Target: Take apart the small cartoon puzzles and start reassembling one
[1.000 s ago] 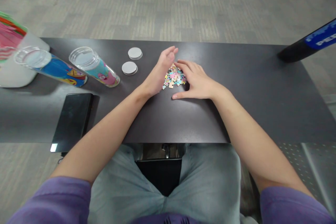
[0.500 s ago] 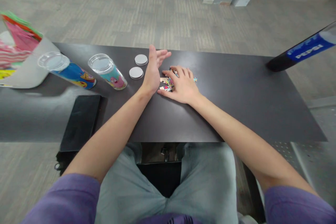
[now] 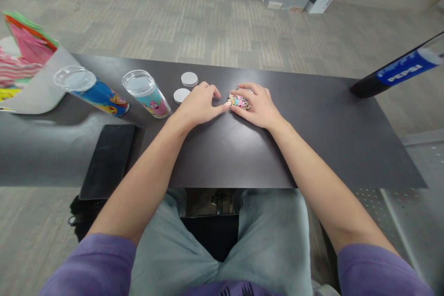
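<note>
Colourful jigsaw pieces [image 3: 240,101] lie in a small pile on the dark table [image 3: 229,157]. Curved over the pile is my right hand [image 3: 258,105], its fingers apart and partly hiding the pieces. My left hand [image 3: 203,105] is just left of the pile, palm down with thumb and fingers apart, the thumb tip touching the pile's left edge. Two white round lids sit beyond and beside my left hand: the far lid [image 3: 189,78] is in full view, and the near lid [image 3: 181,95] is partly covered by the hand.
At the left stand a clear-topped pink-and-teal can [image 3: 157,103], a blue can [image 3: 106,97] and a white container [image 3: 45,88] with colourful packets. A black case [image 3: 111,159] lies at the near left edge. A Pepsi bottle [image 3: 404,71] stands at the far right.
My left hand has turned from upright on its edge to palm down, its thumb now at the pieces. My right hand has shifted right, and the pieces are gathered closer together beneath it.
</note>
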The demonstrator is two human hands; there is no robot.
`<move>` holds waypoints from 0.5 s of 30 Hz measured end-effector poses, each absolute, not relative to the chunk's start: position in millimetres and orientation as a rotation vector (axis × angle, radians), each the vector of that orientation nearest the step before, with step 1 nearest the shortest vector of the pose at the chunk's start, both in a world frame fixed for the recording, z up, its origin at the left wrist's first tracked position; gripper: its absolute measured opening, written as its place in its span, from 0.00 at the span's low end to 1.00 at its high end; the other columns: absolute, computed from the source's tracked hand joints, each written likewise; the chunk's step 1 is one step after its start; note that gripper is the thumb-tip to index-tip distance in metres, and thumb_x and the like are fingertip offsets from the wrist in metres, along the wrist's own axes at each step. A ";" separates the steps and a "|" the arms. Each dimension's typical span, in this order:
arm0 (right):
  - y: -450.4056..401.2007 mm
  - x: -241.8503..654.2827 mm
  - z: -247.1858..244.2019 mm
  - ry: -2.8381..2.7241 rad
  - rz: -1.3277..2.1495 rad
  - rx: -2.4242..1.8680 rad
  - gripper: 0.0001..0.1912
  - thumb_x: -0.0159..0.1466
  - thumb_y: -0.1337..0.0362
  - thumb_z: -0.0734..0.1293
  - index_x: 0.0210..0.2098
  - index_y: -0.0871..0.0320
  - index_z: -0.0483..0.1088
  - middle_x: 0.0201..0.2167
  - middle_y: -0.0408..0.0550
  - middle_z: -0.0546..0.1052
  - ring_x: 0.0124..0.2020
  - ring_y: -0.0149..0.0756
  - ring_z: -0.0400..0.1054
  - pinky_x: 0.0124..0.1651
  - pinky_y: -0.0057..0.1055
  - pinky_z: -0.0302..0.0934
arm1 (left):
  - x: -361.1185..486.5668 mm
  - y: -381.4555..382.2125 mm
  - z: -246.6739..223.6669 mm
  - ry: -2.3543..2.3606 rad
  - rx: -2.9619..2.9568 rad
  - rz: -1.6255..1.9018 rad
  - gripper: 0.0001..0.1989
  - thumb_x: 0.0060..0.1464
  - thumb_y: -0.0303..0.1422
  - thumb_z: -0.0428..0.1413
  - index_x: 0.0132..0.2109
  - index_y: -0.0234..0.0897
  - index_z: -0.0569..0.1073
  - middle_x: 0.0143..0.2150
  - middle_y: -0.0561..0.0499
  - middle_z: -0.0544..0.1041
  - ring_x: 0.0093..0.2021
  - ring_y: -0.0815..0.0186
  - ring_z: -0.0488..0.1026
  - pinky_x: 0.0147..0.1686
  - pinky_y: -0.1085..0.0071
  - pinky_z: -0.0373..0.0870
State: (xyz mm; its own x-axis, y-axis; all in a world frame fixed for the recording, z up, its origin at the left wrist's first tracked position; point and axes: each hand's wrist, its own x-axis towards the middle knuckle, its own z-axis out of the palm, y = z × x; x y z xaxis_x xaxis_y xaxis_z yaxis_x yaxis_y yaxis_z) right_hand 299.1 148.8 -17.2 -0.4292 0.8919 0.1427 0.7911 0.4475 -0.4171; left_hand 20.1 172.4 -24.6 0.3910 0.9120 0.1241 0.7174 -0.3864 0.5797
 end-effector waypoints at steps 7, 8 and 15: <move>157.7 312.4 -17.7 -2.365 0.444 -1.406 0.33 0.81 0.32 0.72 0.75 0.40 0.88 0.82 0.58 0.82 0.84 0.74 0.73 0.88 0.77 0.61 | 21.6 172.9 -28.2 1.351 2.156 0.691 0.06 0.65 0.41 0.74 0.43 0.48 0.87 0.54 0.42 0.87 0.53 0.43 0.85 0.66 0.42 0.84; 159.1 314.4 -18.5 -2.350 0.435 -1.411 0.32 0.81 0.35 0.72 0.75 0.41 0.88 0.81 0.59 0.82 0.84 0.74 0.73 0.88 0.77 0.61 | 20.4 174.1 -29.1 1.346 2.137 0.709 0.07 0.64 0.41 0.75 0.42 0.49 0.86 0.51 0.43 0.87 0.50 0.44 0.84 0.63 0.43 0.84; 164.4 312.1 -30.7 -2.285 0.394 -1.314 0.28 0.82 0.41 0.76 0.73 0.45 0.89 0.80 0.60 0.83 0.84 0.74 0.73 0.88 0.74 0.60 | 19.3 172.6 -20.2 1.346 1.988 0.662 0.08 0.64 0.32 0.74 0.42 0.47 0.82 0.41 0.51 0.89 0.42 0.53 0.84 0.49 0.57 0.82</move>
